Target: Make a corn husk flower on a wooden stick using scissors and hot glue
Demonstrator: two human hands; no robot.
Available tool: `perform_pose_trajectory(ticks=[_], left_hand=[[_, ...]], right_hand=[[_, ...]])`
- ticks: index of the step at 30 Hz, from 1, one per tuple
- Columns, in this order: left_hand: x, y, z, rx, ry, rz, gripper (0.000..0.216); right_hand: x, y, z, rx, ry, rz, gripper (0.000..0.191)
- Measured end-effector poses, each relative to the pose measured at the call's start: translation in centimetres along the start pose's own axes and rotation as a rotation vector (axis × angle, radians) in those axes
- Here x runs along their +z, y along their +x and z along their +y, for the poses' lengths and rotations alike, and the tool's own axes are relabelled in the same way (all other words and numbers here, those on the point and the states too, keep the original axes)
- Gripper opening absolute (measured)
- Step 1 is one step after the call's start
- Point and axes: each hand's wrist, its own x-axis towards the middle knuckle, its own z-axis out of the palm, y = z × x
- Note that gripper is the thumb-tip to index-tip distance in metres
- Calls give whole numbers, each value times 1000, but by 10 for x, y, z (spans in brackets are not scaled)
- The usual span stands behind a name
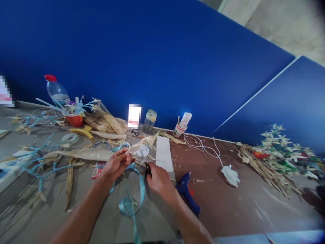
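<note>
My left hand (118, 163) pinches a pale strip of dried husk (137, 146) between thumb and fingers, near the middle of the table. My right hand (157, 178) is closed round the dark handles of a pair of scissors (146, 164). Their blades point up and left, close to the strip; whether they touch it I cannot tell. Behind the blades lies a white round disc (143, 151). Light blue ribbon (141, 184) curls below my hands and runs to a loose roll (124, 206) nearer me.
A blue glue gun (188, 194) lies right of my right arm. Beyond my hands are a white card (164, 154), a glass jar (149, 122) and a paper cup (179, 130). Left are blue-wrapped stems (40, 179) and a red bowl (74, 120); right, a white cable (203, 147) and white flowers (281, 144).
</note>
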Motion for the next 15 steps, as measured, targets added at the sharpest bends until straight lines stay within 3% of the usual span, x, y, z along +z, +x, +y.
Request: perform_pose_trajectory(ticks=[3, 6, 11, 15], left_hand=[[0, 0, 3, -3, 0, -12, 14], [0, 1, 3, -37, 8, -6, 12], [-2, 2, 3, -71, 16, -6, 10], [-4, 2, 2, -118, 40, -1, 10]], right_hand=[[-6, 0, 16, 62, 229, 54, 41], [-11, 1, 31, 27, 560, 82, 45], [-21, -5, 44, -42, 951, -93, 47], [-27, -9, 44, -43, 1013, -140, 45]])
